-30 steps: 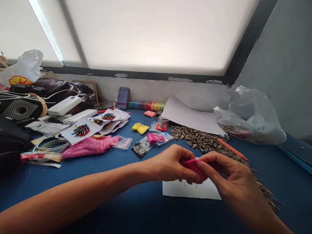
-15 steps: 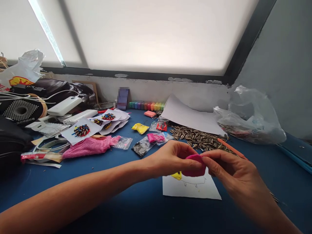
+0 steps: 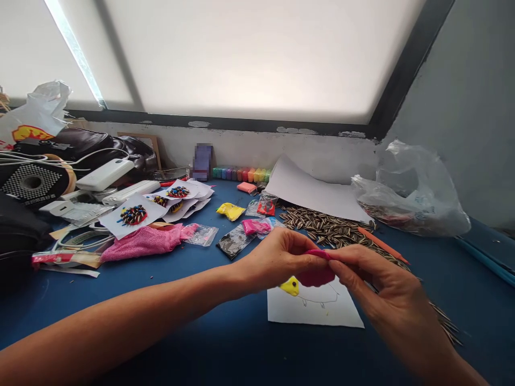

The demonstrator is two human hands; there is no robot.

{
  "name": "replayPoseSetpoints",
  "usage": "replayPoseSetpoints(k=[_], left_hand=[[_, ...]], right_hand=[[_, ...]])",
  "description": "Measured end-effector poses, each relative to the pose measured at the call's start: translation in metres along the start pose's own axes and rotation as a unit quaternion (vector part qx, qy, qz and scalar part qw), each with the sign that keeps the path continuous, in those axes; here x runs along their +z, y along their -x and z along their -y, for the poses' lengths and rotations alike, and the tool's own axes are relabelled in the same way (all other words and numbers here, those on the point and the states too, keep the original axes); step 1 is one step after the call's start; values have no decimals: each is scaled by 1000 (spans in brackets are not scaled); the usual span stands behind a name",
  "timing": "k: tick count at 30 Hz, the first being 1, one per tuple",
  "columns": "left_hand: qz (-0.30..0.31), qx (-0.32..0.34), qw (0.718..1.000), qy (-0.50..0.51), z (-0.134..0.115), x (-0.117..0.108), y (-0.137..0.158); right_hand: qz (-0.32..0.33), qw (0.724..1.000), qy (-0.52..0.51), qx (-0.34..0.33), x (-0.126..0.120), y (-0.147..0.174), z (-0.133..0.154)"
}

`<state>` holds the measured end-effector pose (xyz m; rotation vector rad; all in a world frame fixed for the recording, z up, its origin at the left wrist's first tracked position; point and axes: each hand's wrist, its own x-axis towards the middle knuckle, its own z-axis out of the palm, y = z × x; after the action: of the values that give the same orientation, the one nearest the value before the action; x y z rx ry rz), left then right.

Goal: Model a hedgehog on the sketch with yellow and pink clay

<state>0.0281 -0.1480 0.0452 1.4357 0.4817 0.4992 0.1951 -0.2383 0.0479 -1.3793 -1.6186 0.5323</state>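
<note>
Left hand: from my seat, I see my left hand (image 3: 277, 260) narrowed to a pinch, thumb and fingers on the pink clay.
Right hand: my right hand (image 3: 382, 281) has thumb and forefinger nearly together on the clay's right edge, other fingers curled.
Pink clay: the pink clay (image 3: 316, 276) is a flattish piece with a folded upper rim, held between both hands above the drawing.
Drawing: white paper (image 3: 314, 316) on the blue table (image 3: 193, 332), under the hands; a pencilled outline, two small foot marks shaped like an M, no word I can read.
Yellow clay: yellow clay (image 3: 289, 287) with a black dot, at the outline's left end.
Packets: beyond the left hand, a pink packet (image 3: 256, 226), black packet (image 3: 233, 242), red packet (image 3: 266, 206) and yellow packet (image 3: 230, 211); no label legible to me.
Seeds: striped seeds (image 3: 325, 222) spread beyond and beside the right hand, an orange strip (image 3: 382, 245) on them.
Clear bag: clear bag (image 3: 426, 203), far right, faint bluish print, unreadable.
Roll: black chequered roll (image 3: 52, 179), far left, Chinese characters along its lower edge; I make out only 好者 at the end.
Carrier: white bag (image 3: 48, 110) behind it, red and yellow emblem, red lettering cut off by the frame.
</note>
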Motion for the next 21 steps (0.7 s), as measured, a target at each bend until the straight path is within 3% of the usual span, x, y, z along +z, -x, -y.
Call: replayPoseSetpoints(k=[7, 13, 21], left_hand=[[-29, -25, 999, 7, -3, 2, 1], [-52, 22, 998, -22, 1, -1, -1], [-40, 20, 999, -28, -1, -1, 0]], right_hand=[[-30, 999, -19, 26, -1, -2, 2], [-39, 995, 38, 81, -1, -1, 6], [63, 992, -28, 108, 0, 0, 8]])
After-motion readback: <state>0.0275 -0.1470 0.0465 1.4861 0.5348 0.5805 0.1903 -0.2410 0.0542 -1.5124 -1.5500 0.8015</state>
